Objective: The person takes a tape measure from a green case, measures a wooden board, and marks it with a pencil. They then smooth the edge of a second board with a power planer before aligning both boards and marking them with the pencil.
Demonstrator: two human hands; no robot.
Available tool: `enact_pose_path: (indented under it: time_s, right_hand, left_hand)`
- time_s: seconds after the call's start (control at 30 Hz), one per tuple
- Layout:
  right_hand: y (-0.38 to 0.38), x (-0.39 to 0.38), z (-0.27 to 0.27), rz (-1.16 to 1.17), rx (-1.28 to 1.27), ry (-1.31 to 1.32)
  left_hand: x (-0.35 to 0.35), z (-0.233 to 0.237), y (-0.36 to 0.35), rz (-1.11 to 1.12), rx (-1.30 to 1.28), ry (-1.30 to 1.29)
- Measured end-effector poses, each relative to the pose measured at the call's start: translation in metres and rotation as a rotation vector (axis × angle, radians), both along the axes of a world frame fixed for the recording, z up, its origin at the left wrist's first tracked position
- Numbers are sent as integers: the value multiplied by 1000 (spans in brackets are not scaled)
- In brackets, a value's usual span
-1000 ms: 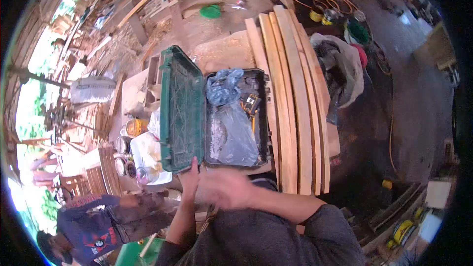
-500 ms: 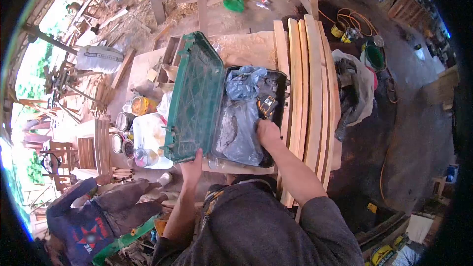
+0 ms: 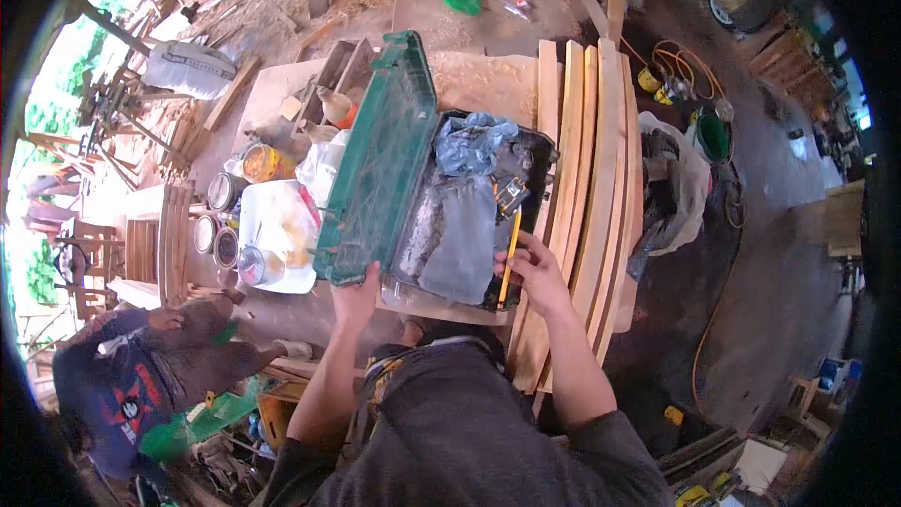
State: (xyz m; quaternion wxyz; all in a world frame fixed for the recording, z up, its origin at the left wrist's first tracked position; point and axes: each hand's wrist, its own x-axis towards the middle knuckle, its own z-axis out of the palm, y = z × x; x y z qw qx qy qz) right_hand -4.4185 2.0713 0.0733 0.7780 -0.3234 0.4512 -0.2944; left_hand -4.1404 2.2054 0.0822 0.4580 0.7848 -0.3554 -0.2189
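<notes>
A dark toolbox [image 3: 399, 268] lies open on the table, its green lid [image 3: 375, 164] raised on the left. My left hand [image 3: 357, 297] holds the lid's near edge, fingers closed round it. My right hand [image 3: 533, 274] pinches a thin yellow pencil-like stick [image 3: 511, 253] over the box's right side. Inside the box are a crumpled blue plastic bag [image 3: 474, 143], a greyish plastic bag [image 3: 460, 239] and a black and yellow tool [image 3: 511, 195].
Long wooden boards [image 3: 587, 197] lie right of the box. Left of it are a white tray [image 3: 282, 249], open cans [image 3: 225, 192] and a yellow tub [image 3: 267, 163]. Another person [image 3: 127, 385] is at the lower left. An orange hose [image 3: 704, 347] runs along the right-hand floor.
My right hand has come up from inside the box and now holds the yellow stick. The lid has tilted somewhat towards the box, with my left hand still on it.
</notes>
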Motion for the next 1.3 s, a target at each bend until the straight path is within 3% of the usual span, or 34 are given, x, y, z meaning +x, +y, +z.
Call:
enact_pose_path:
  time_s: [0.1,0.2,0.23,0.3,0.4,0.5,0.6,0.7,0.8,0.9,1.0,1.03,1.13,1.2,1.27,1.3]
  right_hand:
    - [-17,2,-6,39,-77,52]
    - [-51,5,-26,178,-636,632]
    - [-62,13,-11,218,-777,933]
    - [-81,23,-5,324,-1054,1244]
    - [-110,38,-24,618,-1051,1455]
    - [-122,48,-31,756,-1024,1508]
    - [-130,49,-23,821,-954,1482]
    - [-121,43,-13,687,-1033,1409]
    - [-112,49,-5,701,-880,1324]
    - [-97,49,-2,587,-902,1314]
    - [-91,17,-2,326,-830,1136]
    - [-78,9,22,140,-792,1026]
    - [-30,-26,79,-386,-730,632]
    - [14,-30,116,-705,-696,370]
    - [53,-38,140,-698,-636,222]
    - [72,-30,146,-652,-615,229]
  left_hand:
    - [-6,6,-1,25,-24,-53]
    - [-1,-7,1,46,-6,-66]
    - [2,-13,3,52,12,-67]
    - [1,-21,7,103,10,60]
    - [-5,-10,5,97,29,163]
    - [-11,6,2,67,24,131]
    - [-16,22,2,89,74,169]
    - [-14,25,2,73,38,223]
    - [-8,18,2,30,-18,267]
    - [-4,17,7,-14,9,286]
    - [6,-10,8,-99,-68,116]
    - [6,-21,8,-125,-120,36]
    - [-7,14,16,-191,-100,-115]
    - [-13,11,24,-345,-63,-278]
    - [-9,11,44,-526,-64,-370]
    - [-2,18,55,-616,12,-145]
